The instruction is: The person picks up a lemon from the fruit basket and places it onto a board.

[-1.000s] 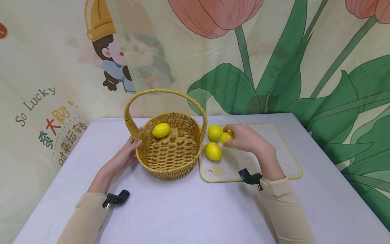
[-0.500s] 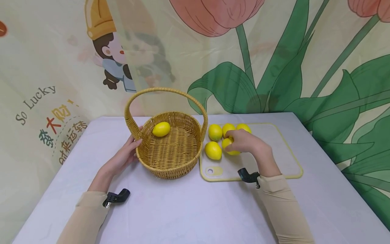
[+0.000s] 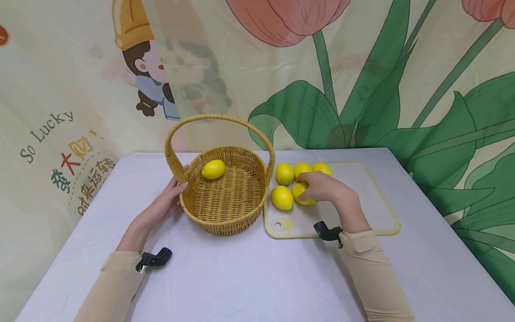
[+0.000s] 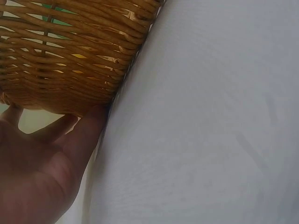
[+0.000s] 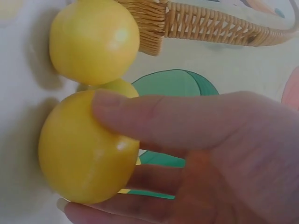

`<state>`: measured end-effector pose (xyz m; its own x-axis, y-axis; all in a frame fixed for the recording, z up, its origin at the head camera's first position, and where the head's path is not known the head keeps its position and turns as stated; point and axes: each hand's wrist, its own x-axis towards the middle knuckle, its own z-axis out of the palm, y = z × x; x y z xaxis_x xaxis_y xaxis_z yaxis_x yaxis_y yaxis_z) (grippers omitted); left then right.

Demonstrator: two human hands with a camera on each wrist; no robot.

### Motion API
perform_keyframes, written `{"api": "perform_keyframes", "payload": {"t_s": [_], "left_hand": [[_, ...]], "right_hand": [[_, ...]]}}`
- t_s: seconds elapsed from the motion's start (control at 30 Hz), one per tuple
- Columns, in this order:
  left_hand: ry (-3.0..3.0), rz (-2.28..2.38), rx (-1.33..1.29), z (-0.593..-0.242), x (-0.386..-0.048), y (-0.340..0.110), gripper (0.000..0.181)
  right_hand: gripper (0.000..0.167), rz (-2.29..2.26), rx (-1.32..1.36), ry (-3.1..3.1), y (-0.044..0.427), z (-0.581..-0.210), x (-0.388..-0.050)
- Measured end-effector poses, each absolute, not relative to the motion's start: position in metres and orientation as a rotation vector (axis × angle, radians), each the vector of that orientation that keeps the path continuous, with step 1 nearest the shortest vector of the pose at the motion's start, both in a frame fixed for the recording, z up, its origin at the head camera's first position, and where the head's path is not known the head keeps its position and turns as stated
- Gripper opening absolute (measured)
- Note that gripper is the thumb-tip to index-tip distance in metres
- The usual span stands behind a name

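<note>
A round wicker basket (image 3: 229, 227) with a tall handle stands left of centre, one lemon (image 3: 213, 169) lying inside. The left hand (image 3: 164, 203) rests against the basket's left side, thumb by the handle's base. In the left wrist view, extended fingers (image 4: 84, 133) touch the woven outer wall. Over a white cutting board (image 3: 338, 221) with a yellow edge, the right hand (image 3: 322, 185) holds a lemon (image 5: 88, 149) between thumb and fingers. Whether this lemon still touches the board cannot be told. Several other lemons lie around it, including a front-left one (image 3: 282, 197).
A white cloth covers the table (image 3: 241, 281). Behind it hangs a printed curtain (image 3: 225, 89) with tulips and a cartoon figure. The basket's arched handle (image 3: 219, 117) rises above its rim. A black camera (image 3: 154, 259) sits on each wrist.
From one second to half a second ago, the right hand moved slightly toward the front with its lemon, uncovering lemons behind. Since then it has barely moved. The left hand and basket stay put.
</note>
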<state>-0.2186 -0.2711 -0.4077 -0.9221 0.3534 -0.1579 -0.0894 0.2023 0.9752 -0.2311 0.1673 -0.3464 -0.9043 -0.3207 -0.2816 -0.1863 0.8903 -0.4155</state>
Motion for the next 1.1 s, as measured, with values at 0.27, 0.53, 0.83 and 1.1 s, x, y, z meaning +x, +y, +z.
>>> {"api": "perform_keyframes", "payload": {"t_s": [0.27, 0.53, 0.83, 1.1], "left_hand": [[2.146, 1.767, 0.24, -0.407, -0.218, -0.27, 0.064], [2.151, 1.766, 0.242, -0.408, -0.218, -0.271, 0.065], [2.155, 1.767, 0.247, -0.408, -0.219, -0.271, 0.064], [2.162, 1.761, 0.258, -0.408, -0.218, -0.272, 0.066]], "right_hand": [[0.06, -0.591, -0.339, 2.675, 0.168, -0.346, -0.231], [0.057, -0.641, -0.382, 2.674, 0.169, -0.349, -0.233], [0.056, -0.653, -0.368, 2.66, 0.171, -0.342, -0.23], [0.058, -0.63, -0.355, 2.658, 0.171, -0.336, -0.228]]}}
